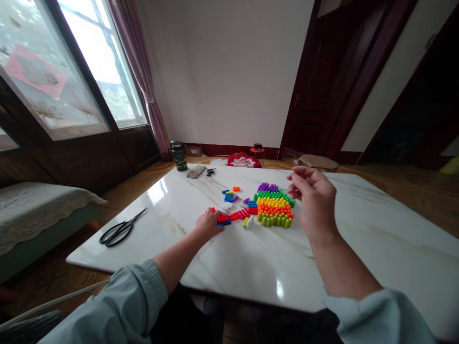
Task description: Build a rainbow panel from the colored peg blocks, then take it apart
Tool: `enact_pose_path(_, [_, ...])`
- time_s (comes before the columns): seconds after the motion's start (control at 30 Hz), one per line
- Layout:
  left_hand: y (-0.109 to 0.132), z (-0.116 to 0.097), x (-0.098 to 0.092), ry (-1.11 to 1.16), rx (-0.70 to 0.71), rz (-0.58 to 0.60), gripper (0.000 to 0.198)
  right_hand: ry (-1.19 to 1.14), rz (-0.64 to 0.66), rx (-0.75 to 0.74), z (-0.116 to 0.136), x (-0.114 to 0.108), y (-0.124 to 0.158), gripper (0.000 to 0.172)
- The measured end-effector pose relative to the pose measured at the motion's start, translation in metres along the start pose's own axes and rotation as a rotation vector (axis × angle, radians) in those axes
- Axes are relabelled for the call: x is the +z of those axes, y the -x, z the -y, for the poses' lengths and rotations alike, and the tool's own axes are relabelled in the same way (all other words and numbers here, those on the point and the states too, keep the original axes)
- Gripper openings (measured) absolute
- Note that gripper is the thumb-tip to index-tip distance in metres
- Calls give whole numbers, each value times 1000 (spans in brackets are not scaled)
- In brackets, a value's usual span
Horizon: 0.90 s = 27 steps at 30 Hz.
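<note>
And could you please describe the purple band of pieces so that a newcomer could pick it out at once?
On the white table, just left of the raised right hand, lies a block of coloured bands. The purple band is at its far edge, beyond the green band, and is the shortest of them all.

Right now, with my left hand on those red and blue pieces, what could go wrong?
Your left hand might nudge the red and blue pieces into the white ones nearby, muddling the colours. Your right hand, raised beside the multicoloured rows, could knock them if it came down carelessly. And reaching further left, you might catch the pointed scissors.
</note>
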<state>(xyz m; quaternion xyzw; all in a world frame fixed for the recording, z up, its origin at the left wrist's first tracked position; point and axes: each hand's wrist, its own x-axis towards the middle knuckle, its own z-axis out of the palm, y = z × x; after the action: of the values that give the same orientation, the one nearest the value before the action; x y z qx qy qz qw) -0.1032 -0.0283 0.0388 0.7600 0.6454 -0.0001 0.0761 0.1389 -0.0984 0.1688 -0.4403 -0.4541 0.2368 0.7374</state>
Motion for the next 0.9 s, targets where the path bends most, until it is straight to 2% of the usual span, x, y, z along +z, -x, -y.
enact_pose_path(0.1, [-4, -2, 6, 5, 33, -49, 49, 205, 58, 46, -39, -7, 6, 24])
enact_pose_path(0.2, [-9, -3, 9, 20, 78, -81, 34, 488, 189, 114, -84, -19, 7, 20])
enact_pose_path(0.33, [-12, -4, 7, 70, 131, -114, 23, 686, 374, 216, -118, -23, 13, 16])
enact_pose_path(0.47, [-8, -12, 0, 159, 166, -131, 19, 705, 574, 224, -126, -8, 31, 17])
enact_pose_path(0.63, [4, -35, 1, 346, 374, -38, 16, 630, 719, 185, -123, 15, 52, 40])
enact_pose_path(0.77, [10, -45, 7, 598, 481, 2, 17, 498, 740, 173, -120, 21, 58, 18])
enact_pose_path(0.9, [6, -43, 13, 625, 539, -23, 17, 526, 702, 147, -119, 17, 52, 5])
